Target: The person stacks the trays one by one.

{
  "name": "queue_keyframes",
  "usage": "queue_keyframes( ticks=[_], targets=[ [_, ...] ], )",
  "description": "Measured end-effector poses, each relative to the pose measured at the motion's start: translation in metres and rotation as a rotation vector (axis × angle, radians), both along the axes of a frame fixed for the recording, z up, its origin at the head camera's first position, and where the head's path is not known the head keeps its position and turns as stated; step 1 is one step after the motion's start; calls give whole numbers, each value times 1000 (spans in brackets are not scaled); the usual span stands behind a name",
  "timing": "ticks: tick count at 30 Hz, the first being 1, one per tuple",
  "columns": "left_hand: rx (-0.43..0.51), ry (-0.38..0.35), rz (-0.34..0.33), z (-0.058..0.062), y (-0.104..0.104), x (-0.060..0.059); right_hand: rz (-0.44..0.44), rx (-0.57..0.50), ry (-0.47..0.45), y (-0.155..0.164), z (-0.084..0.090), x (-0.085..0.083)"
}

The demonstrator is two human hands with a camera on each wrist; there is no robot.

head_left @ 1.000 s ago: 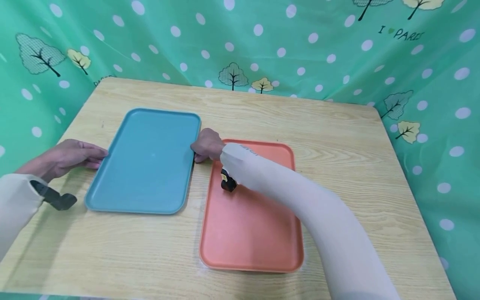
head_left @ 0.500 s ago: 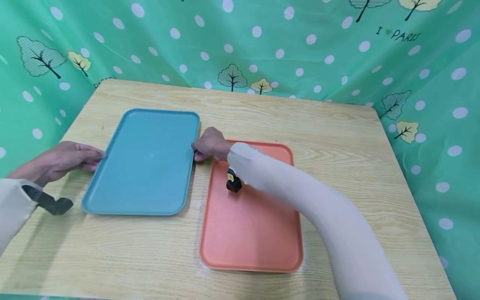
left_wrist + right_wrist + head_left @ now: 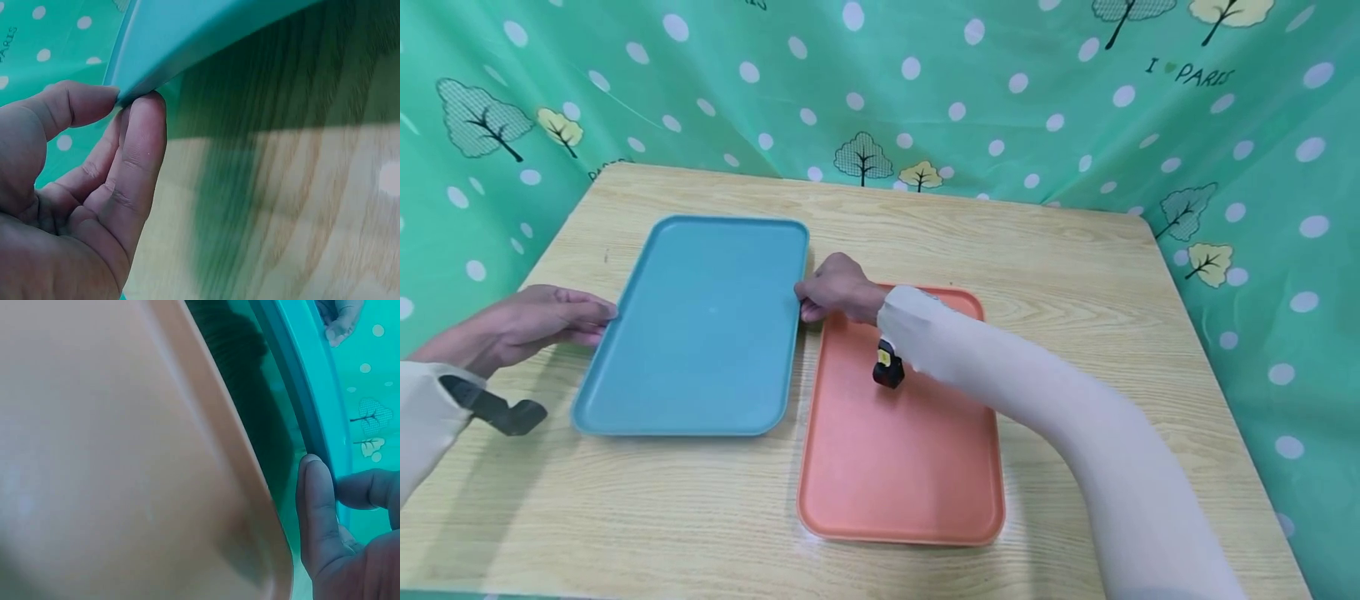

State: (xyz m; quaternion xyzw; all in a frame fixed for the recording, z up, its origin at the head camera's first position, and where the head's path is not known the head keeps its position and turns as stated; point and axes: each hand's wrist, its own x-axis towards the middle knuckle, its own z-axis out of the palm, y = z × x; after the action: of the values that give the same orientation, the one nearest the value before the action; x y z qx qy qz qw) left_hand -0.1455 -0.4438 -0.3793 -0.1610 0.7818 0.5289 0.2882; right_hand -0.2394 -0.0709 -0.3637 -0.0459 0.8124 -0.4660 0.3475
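A blue rectangular tray (image 3: 700, 333) is held up a little above the wooden table, its shadow falling beneath it in both wrist views. My left hand (image 3: 542, 325) pinches its left rim; thumb and fingertips meet on the edge in the left wrist view (image 3: 94, 162). On the opposite side my right hand (image 3: 838, 287) pinches the right rim between thumb and fingers, clearest in the right wrist view. Just right of it lies an orange-pink tray (image 3: 902, 467) on the table, partly under my right forearm. Nothing lies on either tray's visible surface.
The light wooden table (image 3: 1075, 275) extends behind and to the right of the trays. A green dotted curtain (image 3: 970, 100) with printed trees surrounds its back and sides. A black wrist camera mount (image 3: 887, 367) hangs below my right sleeve, over the orange-pink tray.
The blue tray has shifted slightly right, closer to the orange-pink tray, and both hands have kept their grip on its rims. The orange-pink tray stays in place.
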Motion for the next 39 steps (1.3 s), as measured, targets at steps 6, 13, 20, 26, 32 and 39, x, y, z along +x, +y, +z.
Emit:
queue_keyframes(
  ticks=[6,13,20,26,32,39],
  targets=[
    [9,-8,-22,5,15,-3,-15,10,7,17,-1,0],
    [33,-5,-41,7,31,-4,-26,0,-5,36,-1,-1],
    [53,24,-97,9,51,-7,-62,-29,-10,57,2,2],
    [44,39,-119,11,70,-7,-75,-23,2,76,6,5],
    [28,46,-133,14,88,-9,-96,-16,2,94,6,7],
    [60,49,-147,16,106,-9,-133,-32,-6,112,4,8]
  ],
)
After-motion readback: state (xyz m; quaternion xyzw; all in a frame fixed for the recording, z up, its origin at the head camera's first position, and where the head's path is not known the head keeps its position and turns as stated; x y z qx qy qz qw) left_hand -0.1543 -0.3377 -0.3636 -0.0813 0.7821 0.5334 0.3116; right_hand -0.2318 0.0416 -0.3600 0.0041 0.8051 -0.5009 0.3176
